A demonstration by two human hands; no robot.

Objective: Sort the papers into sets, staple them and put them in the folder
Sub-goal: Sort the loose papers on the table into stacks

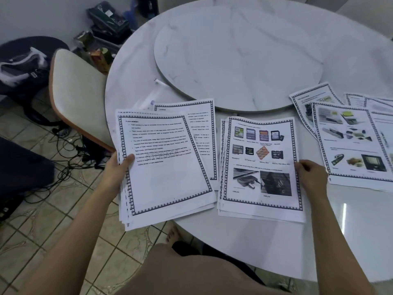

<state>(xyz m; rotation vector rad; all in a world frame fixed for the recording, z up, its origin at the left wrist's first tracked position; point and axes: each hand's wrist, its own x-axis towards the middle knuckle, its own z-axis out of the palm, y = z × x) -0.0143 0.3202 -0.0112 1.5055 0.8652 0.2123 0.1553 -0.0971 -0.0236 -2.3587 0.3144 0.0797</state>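
My left hand (121,169) grips the left edge of a stack of bordered text pages (165,167), which hangs partly over the table's near-left edge. Under it lies another text sheet (202,128). My right hand (312,177) touches the right edge of a middle pile topped by a page with memory-card pictures (261,162); whether it pinches the sheet I cannot tell. Further right lie more picture pages (348,141), fanned and overlapping. A clear plastic folder (146,99) lies behind the left stack, with a small white stapler-like object (160,82) beyond it.
The round white marble table (276,241) carries a raised turntable disc (238,60) at its centre. A cushioned chair (78,96) stands at the left, with bags, boxes and tangled cables (63,150) on the tiled floor.
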